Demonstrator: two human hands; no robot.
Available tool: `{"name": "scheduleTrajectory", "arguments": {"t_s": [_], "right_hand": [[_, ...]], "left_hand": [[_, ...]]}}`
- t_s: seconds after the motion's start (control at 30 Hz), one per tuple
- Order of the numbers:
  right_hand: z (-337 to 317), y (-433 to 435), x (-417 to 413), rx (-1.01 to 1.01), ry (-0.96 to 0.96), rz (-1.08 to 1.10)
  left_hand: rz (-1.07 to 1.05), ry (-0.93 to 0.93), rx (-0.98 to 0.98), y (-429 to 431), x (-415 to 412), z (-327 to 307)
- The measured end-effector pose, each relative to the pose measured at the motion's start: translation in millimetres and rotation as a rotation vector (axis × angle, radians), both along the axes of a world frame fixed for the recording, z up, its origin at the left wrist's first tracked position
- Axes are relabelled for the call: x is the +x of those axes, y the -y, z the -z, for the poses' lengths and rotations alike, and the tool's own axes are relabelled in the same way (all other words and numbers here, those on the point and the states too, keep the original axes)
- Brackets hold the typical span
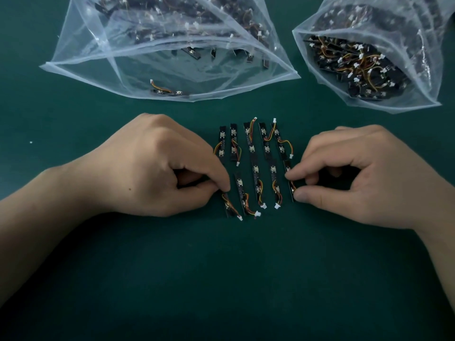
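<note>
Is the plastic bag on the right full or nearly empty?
Fairly full: the right bag is packed with black strips and wires.

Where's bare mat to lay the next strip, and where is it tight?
Widest: the mat below the strip rows, toward the camera. Also a narrow band between rows and left bag. Tight: between left hand, pinching the front-left strip, and right hand, pinching the front-right strip; right bag fills the top right.

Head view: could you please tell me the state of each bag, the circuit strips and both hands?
Left bag, mouth open, lying on its side, few strips near its mouth.
Right bag, mouth open, packed with strips.
Laid-out strips, flat on the mat, side by side.
Left hand, pinching the leftmost near strip.
Right hand, pinching the rightmost near strip.
</note>
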State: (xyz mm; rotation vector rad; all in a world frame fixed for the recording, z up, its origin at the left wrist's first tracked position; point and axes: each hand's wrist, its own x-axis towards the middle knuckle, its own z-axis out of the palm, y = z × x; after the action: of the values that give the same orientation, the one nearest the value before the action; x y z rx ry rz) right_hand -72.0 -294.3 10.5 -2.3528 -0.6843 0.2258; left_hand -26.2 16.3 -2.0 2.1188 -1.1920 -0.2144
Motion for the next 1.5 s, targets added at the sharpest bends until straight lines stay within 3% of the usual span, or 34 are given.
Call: {"name": "scheduleTrajectory", "arguments": {"t_s": [0.73, 1.0, 1.13, 1.27, 1.5], "right_hand": [[1.9, -0.3, 0.2, -0.002, 0.044, -0.030], [6.6, 1.2, 2.1, 0.232, 0.074, 0.075], [13.8, -1.3, 4.4, 0.118, 0.195, 0.276], [15.6, 1.4, 7.1, -0.025, 0.175, 0.356], [13.9, 0.5, 6.8, -0.034, 0.150, 0.374]], "left_hand": [[-0.009, -0.015, -0.004, 3.3, 0.9, -4.2], [-0.153, 0.002, -0.056, -2.8, 1.8, -3.4], [-0.350, 0.207, 0.005, -3.2, 6.0, -4.6], [-0.403, 0.226, 0.129, 0.1, 6.4, -5.1], [-0.420, 0.253, 0.178, 3.5, 4.8, -5.5]]}}
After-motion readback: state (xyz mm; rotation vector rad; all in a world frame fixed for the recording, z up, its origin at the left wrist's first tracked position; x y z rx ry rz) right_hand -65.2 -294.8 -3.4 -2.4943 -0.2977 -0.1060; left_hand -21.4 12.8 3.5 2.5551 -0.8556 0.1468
